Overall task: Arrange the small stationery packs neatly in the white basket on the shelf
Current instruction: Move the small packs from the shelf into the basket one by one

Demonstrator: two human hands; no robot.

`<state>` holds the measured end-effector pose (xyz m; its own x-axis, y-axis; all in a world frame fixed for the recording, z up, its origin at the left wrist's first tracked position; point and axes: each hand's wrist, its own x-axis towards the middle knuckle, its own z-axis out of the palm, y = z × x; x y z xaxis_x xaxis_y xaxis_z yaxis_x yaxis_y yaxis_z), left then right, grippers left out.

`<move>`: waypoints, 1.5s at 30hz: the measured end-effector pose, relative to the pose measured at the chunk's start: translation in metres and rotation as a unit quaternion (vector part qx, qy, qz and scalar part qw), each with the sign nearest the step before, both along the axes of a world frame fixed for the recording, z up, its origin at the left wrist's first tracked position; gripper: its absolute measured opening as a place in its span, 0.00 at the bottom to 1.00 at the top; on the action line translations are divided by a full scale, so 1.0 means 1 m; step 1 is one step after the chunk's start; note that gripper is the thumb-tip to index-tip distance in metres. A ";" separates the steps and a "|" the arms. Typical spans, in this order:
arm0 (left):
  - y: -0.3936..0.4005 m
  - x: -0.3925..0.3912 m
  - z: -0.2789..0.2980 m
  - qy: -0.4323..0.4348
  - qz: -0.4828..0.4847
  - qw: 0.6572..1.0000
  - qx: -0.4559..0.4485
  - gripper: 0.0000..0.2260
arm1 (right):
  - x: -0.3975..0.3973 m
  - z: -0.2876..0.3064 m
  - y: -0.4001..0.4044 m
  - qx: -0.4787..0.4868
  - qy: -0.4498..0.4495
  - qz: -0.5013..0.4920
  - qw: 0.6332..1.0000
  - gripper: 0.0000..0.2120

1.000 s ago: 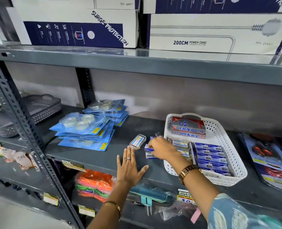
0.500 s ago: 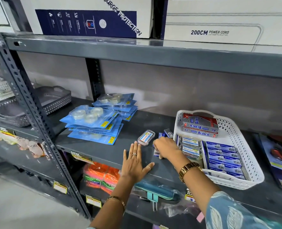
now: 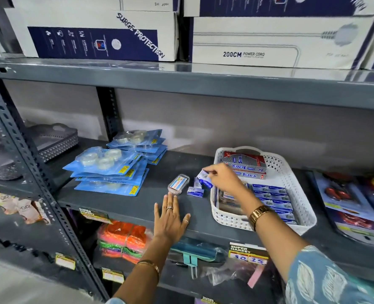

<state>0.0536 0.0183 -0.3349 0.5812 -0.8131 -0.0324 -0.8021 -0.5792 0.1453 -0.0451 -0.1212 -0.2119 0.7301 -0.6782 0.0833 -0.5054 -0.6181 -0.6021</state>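
Note:
A white perforated basket [image 3: 291, 172] stands on the grey shelf, holding rows of small blue stationery packs [image 3: 273, 196] and red-and-silver boxes [image 3: 245, 162] at its back. My right hand [image 3: 223, 179] is raised just left of the basket, shut on a small blue-and-white pack [image 3: 204, 179]. Two more small blue packs [image 3: 195, 190] lie on the shelf below it. A clear plastic case [image 3: 178, 184] with a striped label rests beside them. My left hand [image 3: 170, 218] lies flat on the shelf's front, fingers spread, holding nothing.
Stacks of blue tape blister packs [image 3: 109, 165] fill the shelf's left half. Carded scissors [image 3: 346, 194] lie right of the basket. A grey basket [image 3: 54, 139] stands on the neighbouring shelf. Large boxes [image 3: 102, 34] sit on the shelf above, orange goods [image 3: 124, 235] below.
My right hand has lifted off the shelf with a small blue pack and moved up toward the basket's left rim. My left hand has stayed flat.

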 end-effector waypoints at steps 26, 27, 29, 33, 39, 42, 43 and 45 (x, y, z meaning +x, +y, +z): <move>-0.030 -0.056 -0.002 -0.003 -0.030 1.000 -0.008 0.29 | -0.147 -0.045 -0.062 0.315 -0.059 -0.381 0.867 0.06; -0.030 -0.055 -0.001 -0.003 -0.029 1.000 -0.009 0.29 | -0.146 -0.043 -0.059 0.301 -0.049 -0.387 0.870 0.06; -0.029 -0.056 0.000 -0.002 -0.028 1.000 -0.010 0.29 | -0.142 -0.041 -0.053 0.286 -0.052 -0.401 0.869 0.06; -0.030 -0.057 0.000 -0.002 -0.031 0.999 -0.008 0.30 | -0.135 -0.044 -0.048 0.272 -0.045 -0.404 0.872 0.15; -0.030 -0.056 -0.002 -0.006 -0.029 0.999 -0.012 0.30 | -0.132 -0.051 -0.043 0.224 -0.050 -0.404 0.885 0.16; -0.029 -0.056 -0.003 -0.005 -0.027 0.999 -0.019 0.30 | -0.131 -0.049 -0.042 0.254 -0.086 -0.358 0.894 0.16; -0.029 -0.056 -0.003 -0.002 -0.026 0.999 -0.022 0.30 | -0.131 -0.049 -0.042 0.243 -0.061 -0.366 0.896 0.13; -0.028 -0.055 -0.002 0.006 -0.025 0.999 -0.029 0.30 | -0.128 -0.047 -0.042 0.204 -0.022 -0.399 0.893 0.05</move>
<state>-0.0018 -0.0094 -0.3367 0.5400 -0.8416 0.0096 -0.8278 -0.5290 0.1866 -0.1732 -0.1632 -0.2594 0.0015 -0.9619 -0.2733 -0.6571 0.2051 -0.7253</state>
